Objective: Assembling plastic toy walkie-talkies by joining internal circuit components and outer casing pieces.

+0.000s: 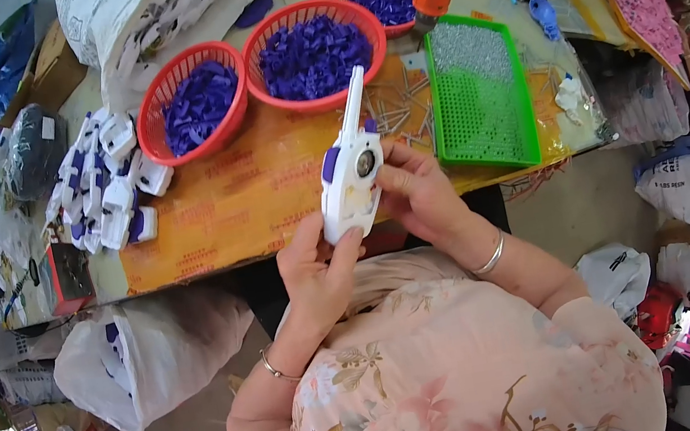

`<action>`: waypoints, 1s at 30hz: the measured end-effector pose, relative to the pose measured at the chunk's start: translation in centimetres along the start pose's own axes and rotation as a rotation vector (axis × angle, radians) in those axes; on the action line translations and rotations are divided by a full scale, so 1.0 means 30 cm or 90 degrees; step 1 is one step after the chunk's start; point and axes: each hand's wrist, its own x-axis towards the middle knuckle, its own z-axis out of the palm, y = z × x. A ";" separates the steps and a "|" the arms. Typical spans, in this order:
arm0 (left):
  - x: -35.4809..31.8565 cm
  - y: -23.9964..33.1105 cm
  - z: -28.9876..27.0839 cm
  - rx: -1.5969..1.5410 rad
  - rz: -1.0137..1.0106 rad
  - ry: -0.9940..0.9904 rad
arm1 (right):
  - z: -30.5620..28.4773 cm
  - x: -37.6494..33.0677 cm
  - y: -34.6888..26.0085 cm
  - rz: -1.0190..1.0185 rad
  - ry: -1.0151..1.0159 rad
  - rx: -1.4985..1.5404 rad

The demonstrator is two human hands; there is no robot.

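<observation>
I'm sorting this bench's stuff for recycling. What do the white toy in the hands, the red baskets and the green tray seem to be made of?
White toy: looks like moulded hard plastic, smooth and slightly glossy, with purple plastic inserts.
Red baskets: thin plastic, judging by the slotted lattice walls.
Green tray: rigid plastic with a fine grid; the silvery bits piled in its far end look like metal, possibly screws.

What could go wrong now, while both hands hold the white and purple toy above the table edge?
1. The white and purple toy is held over the table edge by the left hand and the right hand, partly by fingertips; if it slips, it may fall to the floor.
2. The toy's thin antenna points toward the red basket of purple parts; a forward push might knock it.
</observation>
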 end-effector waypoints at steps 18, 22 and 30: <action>0.098 0.118 -0.090 0.360 0.262 0.011 | 0.019 0.020 -0.052 -0.272 -0.086 -0.550; 0.182 0.219 -0.041 0.288 0.307 -0.073 | 0.035 0.022 -0.074 -0.346 -0.111 -0.645; 0.262 0.189 -0.008 0.176 0.227 -0.076 | 0.047 -0.006 -0.089 -0.317 -0.097 -0.721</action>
